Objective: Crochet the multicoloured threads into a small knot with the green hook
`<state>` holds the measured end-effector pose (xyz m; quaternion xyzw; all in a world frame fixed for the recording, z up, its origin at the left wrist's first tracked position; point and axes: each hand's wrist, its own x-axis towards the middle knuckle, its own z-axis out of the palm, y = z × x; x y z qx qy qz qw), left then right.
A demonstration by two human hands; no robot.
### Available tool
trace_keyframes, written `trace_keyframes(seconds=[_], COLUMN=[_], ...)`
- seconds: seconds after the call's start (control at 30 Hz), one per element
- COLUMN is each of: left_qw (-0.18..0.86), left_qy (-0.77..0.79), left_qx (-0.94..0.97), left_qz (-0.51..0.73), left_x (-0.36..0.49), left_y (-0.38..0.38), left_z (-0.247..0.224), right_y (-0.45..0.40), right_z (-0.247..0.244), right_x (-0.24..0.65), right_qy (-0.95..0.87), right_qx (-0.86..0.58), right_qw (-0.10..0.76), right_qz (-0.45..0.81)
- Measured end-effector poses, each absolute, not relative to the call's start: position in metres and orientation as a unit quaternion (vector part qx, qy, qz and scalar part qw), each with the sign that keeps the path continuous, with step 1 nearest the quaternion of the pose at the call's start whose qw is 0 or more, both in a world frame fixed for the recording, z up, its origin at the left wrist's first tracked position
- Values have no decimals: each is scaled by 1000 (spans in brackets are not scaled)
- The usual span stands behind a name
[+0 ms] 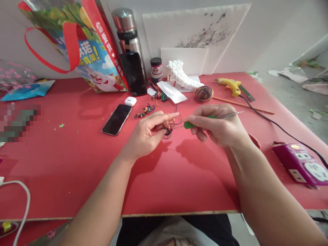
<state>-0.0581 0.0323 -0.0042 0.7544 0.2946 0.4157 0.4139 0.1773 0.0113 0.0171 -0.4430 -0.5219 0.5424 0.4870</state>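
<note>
My left hand (153, 131) pinches a small dark multicoloured piece of crochet (168, 132), with a strand of yarn looped over its index finger. In my right hand (215, 123) is a crochet hook with a green handle (189, 125); one metal end points left to the crochet piece and the other sticks out to the right. The hook's left tip is hidden at the yarn. A ball of multicoloured yarn (204, 93) lies behind my right hand. Beyond my left hand rests a crocheted strip (145, 111) in similar colours.
On the red table (84, 164) are a phone (117, 119), a white earphone case (130, 101), an upright black phone (134, 73), a steel flask (128, 30), a gift bag (99, 61), a jar (156, 70), a white crocheted piece (181, 77), a yellow glue gun (230, 86) and a purple power socket (299, 164).
</note>
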Motion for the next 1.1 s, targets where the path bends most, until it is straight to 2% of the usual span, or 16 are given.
trace_keyframes(seconds=[0.27,0.43,0.63,0.93,1.1], left_qw=[526,574,613,563,573], left_qy=[291,288,270,299,310], left_qx=[657,589,569,562,531], left_qz=[455,490,477,527,542], left_x=[-59,-56,-52,-46,-46], left_y=[33,34,35,30,30], left_z=[-1,-4,-7,-8,-8], right_y=[15,15,11,5,10], right_z=[19,15,11,4,-2], right_x=[176,172,160,146,142], right_qy=[-464,-447,-447,-449,-406], right_qx=[-400,-380,-353,-328,-347], right_qw=[510,536,533,570,612], right_qz=[604,607,626,605,583])
